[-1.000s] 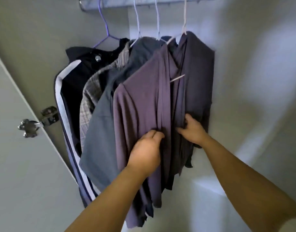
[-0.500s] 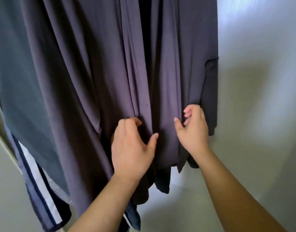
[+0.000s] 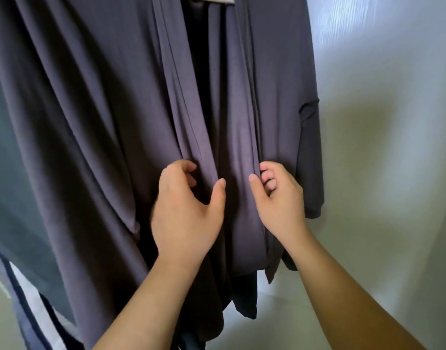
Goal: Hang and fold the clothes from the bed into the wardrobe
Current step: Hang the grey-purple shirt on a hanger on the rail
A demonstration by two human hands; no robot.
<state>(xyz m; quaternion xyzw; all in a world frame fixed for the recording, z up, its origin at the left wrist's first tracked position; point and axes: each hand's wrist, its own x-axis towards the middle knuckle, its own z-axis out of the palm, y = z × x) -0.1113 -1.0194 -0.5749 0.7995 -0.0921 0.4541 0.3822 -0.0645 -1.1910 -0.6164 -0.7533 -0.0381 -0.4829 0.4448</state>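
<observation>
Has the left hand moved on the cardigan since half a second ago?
Yes, upward. Against the sleeve cuff, the left hand has risen along the cardigan; its curled fingers now sit well above the cuff.

The wardrobe (image 3: 406, 223) in front of me is pale and plain inside. Its right wall (image 3: 393, 97) catches cool bluish light (image 3: 348, 29) near the top, with a soft dull shadow (image 3: 355, 127) lower down. A pale panel (image 3: 0, 319) edges my lower left.
</observation>
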